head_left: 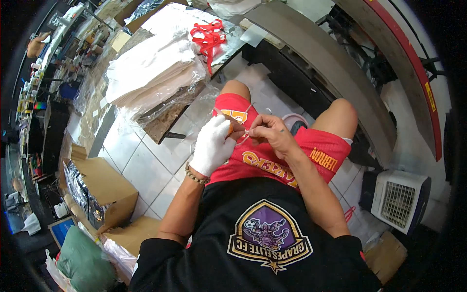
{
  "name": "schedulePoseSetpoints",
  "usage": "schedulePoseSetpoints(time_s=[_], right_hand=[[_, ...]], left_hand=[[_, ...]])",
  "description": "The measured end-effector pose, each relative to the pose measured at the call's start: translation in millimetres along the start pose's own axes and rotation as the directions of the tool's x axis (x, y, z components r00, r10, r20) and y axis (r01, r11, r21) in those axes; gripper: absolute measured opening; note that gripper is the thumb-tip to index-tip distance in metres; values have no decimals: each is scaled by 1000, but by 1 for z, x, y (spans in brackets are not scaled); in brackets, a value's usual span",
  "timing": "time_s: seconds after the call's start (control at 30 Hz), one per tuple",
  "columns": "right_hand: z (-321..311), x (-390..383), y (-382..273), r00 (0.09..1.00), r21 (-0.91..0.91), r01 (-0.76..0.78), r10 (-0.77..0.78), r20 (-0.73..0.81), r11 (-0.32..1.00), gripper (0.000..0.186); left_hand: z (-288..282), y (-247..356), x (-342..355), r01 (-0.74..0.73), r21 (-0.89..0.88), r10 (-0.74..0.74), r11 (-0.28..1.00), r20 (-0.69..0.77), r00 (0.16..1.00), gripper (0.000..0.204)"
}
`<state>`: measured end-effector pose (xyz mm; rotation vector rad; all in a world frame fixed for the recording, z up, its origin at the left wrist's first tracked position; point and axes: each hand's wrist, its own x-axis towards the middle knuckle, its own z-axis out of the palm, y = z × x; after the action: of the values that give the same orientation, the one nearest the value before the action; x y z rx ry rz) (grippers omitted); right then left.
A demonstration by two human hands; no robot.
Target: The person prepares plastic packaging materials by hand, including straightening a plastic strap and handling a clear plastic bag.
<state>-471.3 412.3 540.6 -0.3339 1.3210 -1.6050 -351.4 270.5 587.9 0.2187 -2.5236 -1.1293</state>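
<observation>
My left hand [214,143] wears a white knit glove that leaves some fingertips bare, with a bit of orange at one finger. Facing it over my lap is my bare right hand [273,136], thumb and fingers pinched together. Between the two sets of fingertips runs a thin pale cord [242,142], its loose parts curving above and below the hands. Both hands are closed on it, nearly touching. Whatever small detail sits at the pinch is mostly covered by the fingers. Red shorts [262,163] lie beneath the hands.
Ahead to the left, a low table [168,119] bears a stack of white sheets [151,73] in clear plastic and red straps [209,39]. A long grey machine [321,44] curves along the right. Cardboard boxes [116,187] stand left; a white air cooler [399,199] stands right.
</observation>
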Motion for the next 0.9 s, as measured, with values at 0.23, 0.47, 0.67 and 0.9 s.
schedulePoseSetpoints(time_s=[0.23, 0.47, 0.67, 0.9], right_hand=[[-10, 2, 7, 991, 36, -57, 61, -121, 998, 3], [-16, 2, 13, 989, 347, 67, -16, -149, 935, 1], [-21, 8, 18, 916, -3, 311, -301, -267, 950, 4], [-4, 5, 5, 909, -192, 355, -386, -155, 915, 9]], left_hand=[[4, -1, -4, -209, 82, 209, 975, 5, 978, 11], [6, -35, -12, 311, -295, -346, 904, -74, 935, 8], [-1, -41, -9, 305, -431, -267, 849, 149, 952, 13], [11, 9, 13, -61, -13, 58, 998, -145, 988, 29]])
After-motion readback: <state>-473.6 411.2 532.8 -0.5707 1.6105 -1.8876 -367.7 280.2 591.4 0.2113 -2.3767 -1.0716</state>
